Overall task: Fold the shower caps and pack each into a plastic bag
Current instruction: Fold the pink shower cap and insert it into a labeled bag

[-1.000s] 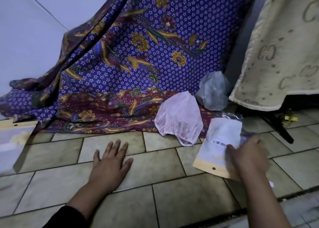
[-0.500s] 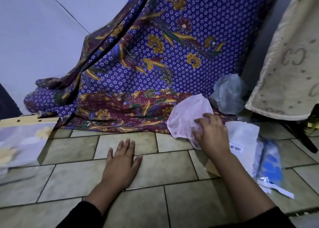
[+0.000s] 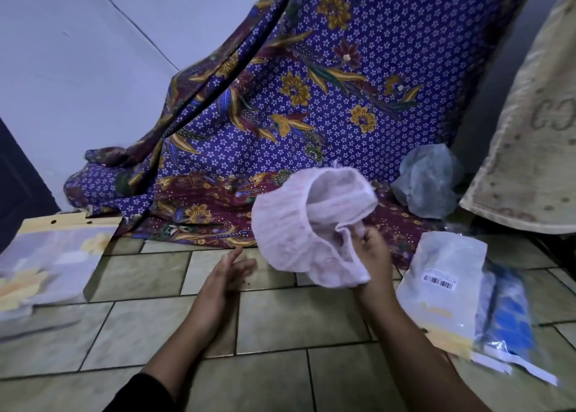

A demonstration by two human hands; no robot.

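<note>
Purple batik cloth (image 3: 327, 99) draped at twelve o'clock over tiled floor (image 3: 280, 318). Pink shower cap (image 3: 290, 230) lifted mid-frame, pinched in right hand (image 3: 371, 255); plastic bags (image 3: 448, 287) at three o'clock. Left hand (image 3: 224, 277) spread, empty, at seven o'clock of cap.

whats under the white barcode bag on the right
Under the white barcode bag, a blue packet sticks out to its right, on the tiled floor. The covered part stays hidden.

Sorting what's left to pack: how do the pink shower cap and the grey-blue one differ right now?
The pink shower cap is lifted off the floor in the right hand; the grey-blue shower cap sits untouched against the patterned cloth. The pink one hangs open, its rim showing; the grey-blue one is bunched. Both look thin, translucent and unpacked.
</note>
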